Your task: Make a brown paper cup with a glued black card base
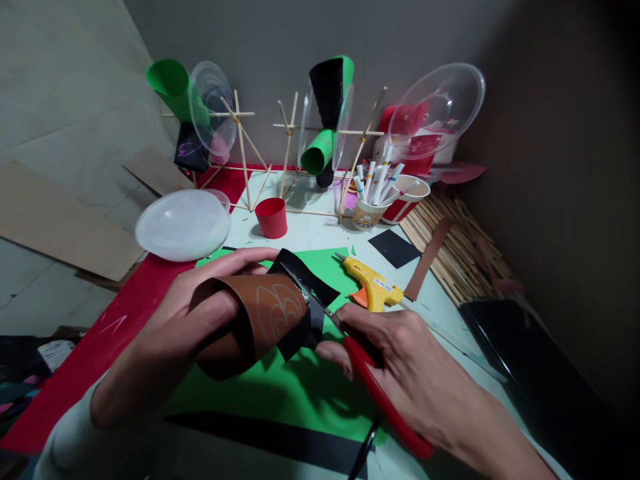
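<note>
My left hand (pixel 175 320) grips a brown paper cone (pixel 275 313) with pale curved lines drawn on it. Its thumb is inside the wide end. At the narrow end sits black paper (pixel 310 277), part of it sticking out beyond the cone. My right hand (pixel 395 353) holds red-handled scissors (pixel 373 387), whose blades lie against the black paper by the cone's narrow end. Whether the blades are fully closed I cannot tell. Under both hands lies a green sheet (pixel 280 400). A yellow glue gun (pixel 373 283) rests just beyond my right hand.
Stick frames (pixel 290 140) carrying green and black cones and clear plastic discs stand at the back. A red paper ring (pixel 271 218), a cup of white glue-stick-like rolls (pixel 370 215) and a white bowl (pixel 183 223) are nearer. Bamboo sticks (pixel 450 250) lie right; a black strip (pixel 270 437) lies in front.
</note>
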`<state>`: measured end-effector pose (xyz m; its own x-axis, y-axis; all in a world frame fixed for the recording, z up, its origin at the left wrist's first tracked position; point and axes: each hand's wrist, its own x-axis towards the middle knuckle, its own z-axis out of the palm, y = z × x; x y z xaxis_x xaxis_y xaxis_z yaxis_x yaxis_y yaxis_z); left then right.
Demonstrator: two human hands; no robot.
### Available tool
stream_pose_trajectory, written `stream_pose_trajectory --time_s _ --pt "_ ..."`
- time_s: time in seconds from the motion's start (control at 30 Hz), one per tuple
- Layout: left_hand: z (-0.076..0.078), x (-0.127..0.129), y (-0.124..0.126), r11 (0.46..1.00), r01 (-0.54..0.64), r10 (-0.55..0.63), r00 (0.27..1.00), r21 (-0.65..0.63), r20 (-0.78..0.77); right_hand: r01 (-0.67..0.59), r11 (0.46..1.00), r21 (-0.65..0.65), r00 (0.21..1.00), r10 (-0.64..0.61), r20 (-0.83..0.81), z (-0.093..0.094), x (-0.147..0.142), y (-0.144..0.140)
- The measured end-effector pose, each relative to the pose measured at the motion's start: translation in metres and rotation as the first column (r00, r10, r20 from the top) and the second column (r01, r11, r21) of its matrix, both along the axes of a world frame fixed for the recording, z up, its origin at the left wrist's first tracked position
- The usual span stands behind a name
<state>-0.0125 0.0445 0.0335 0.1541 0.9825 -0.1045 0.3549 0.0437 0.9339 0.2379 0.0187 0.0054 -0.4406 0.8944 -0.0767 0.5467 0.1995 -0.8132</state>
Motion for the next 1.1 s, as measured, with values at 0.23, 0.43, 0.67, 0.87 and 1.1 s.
stream_pose_trajectory --time_s 0.23,0.43,0.67,0.87,1.1 --pt "0.006 -0.003 0.000 0.996 0.054 -0.050 0.997 0.068 -0.059 -0.028 0.998 -0.054 0.998 0.031 0.062 0.009 0.002 -0.003" --pt "0.011 -0.021 0.011 0.965 0.244 -0.239 0.969 0.093 -0.066 -0.061 0.997 0.035 0.998 0.060 0.036 0.019 0.004 0.000" --pt "0.018 -0.009 0.000 0.986 0.133 -0.134 0.991 0.102 -0.006 -0.061 0.995 0.076 0.998 0.058 0.035 0.017 0.005 -0.002" --pt "0.020 -0.011 0.002 0.985 0.157 -0.162 0.985 0.071 0.063 -0.072 0.996 0.059 0.997 0.073 -0.012 0.020 0.007 -0.002" --pt "0.023 -0.009 0.004 0.981 0.178 -0.188 0.973 0.081 0.135 -0.127 0.991 -0.048 0.988 0.122 -0.098 0.031 0.009 -0.006"
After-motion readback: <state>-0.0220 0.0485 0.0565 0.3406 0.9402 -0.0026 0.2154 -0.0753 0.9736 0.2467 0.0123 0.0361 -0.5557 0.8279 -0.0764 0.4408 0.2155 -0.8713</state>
